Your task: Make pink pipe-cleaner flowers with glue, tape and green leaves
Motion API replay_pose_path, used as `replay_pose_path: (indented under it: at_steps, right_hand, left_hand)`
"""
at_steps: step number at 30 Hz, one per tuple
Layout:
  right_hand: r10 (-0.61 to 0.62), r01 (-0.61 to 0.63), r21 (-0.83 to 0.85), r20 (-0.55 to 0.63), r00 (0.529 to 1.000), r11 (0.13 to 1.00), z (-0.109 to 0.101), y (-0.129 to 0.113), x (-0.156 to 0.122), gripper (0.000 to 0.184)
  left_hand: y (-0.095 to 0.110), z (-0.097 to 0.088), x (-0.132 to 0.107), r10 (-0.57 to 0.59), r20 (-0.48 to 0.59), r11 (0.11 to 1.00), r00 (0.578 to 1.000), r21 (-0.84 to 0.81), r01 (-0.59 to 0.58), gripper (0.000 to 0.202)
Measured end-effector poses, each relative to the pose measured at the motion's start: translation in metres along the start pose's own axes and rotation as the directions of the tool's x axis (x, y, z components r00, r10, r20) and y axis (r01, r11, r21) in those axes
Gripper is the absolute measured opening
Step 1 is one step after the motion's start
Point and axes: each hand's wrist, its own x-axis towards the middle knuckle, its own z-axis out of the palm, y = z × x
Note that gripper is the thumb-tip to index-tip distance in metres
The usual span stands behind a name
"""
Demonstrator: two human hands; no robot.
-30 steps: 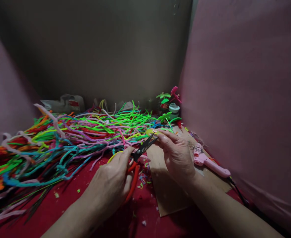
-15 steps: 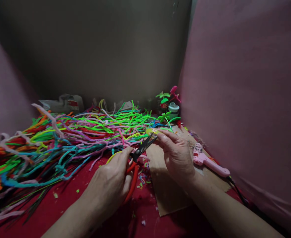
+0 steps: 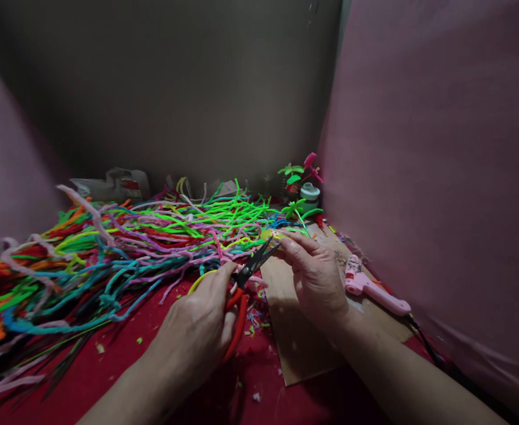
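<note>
My left hand [image 3: 197,327] is closed round the red handles of a pair of scissors [image 3: 244,283], whose black blades point up and right. My right hand [image 3: 315,277] pinches a small yellow-green piece [image 3: 271,234] with a pink spot at its fingertips, right at the blade tips. Both hands hover above a red cloth [image 3: 122,360] and the edge of a brown cardboard sheet [image 3: 295,336]. Small coloured clippings lie under the scissors.
A big heap of coloured pipe cleaners [image 3: 109,254] spreads over the left half. A pink glue gun [image 3: 374,289] lies on the cardboard at the right. Small pipe-cleaner plants and a little pot [image 3: 306,189] stand at the back. Pink walls close both sides.
Almost nothing: both hands keep their hold, and the scissors and the yellow-green piece shift only slightly.
</note>
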Motion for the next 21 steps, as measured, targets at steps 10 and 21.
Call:
replay_pose_path:
  at_steps: [10,21]
  right_hand:
    - [-0.027,0.027,-0.027,0.014,1.0,0.999,-0.001,0.001,0.0,0.014]
    - [-0.23,0.235,-0.304,0.051,0.972,0.923,-0.004,-0.001,-0.001,0.017]
  left_hand:
    - [0.005,-0.007,0.001,-0.026,0.089,0.988,0.996,-0.148,0.039,0.046]
    - [0.008,-0.014,0.0,-0.025,0.145,0.951,0.989,-0.302,0.069,0.047]
